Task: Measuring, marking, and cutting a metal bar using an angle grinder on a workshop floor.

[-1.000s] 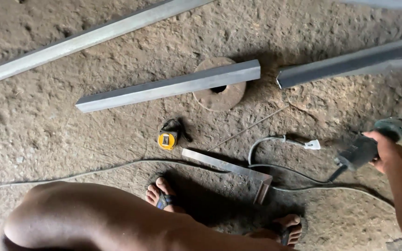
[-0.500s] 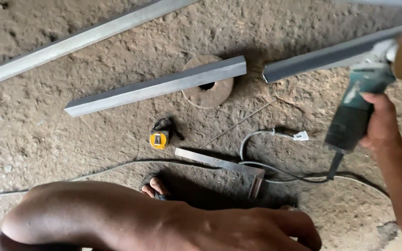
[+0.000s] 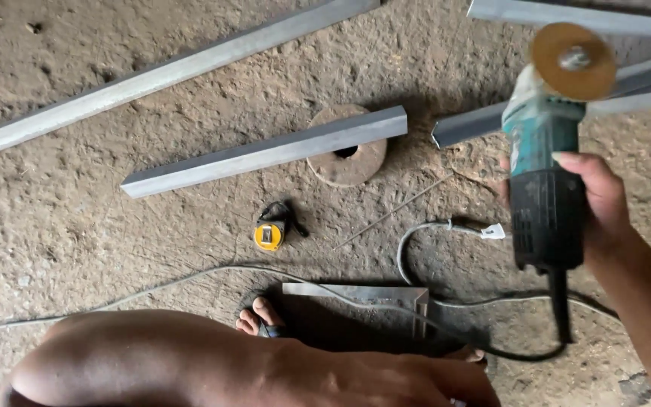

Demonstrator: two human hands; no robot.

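Right hand (image 3: 600,207) clenched round a grinder (image 3: 548,181); left hand (image 3: 446,384) barely shows, grip unclear.
Grinder held above the floor (image 3: 77,218), its disc (image 3: 573,60) over a metal bar (image 3: 491,120).

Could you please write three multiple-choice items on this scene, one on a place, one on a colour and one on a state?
1. Where does the short metal bar lie?
A. Across a round disc on the floor
B. In the left hand
C. On top of the square

2. What colour is the tape measure?
A. Red
B. Yellow
C. White

3. What is the state of the right hand?
A. Open and empty
B. Flat on the floor
C. Closed around the angle grinder

Answers:
1 A: one end of the bar crosses the round disc on the rough floor.
2 B: its case is yellow, with a dark strap.
3 C: the grip wraps the dark body of the angle grinder, held off the floor with its wheel pointing away.
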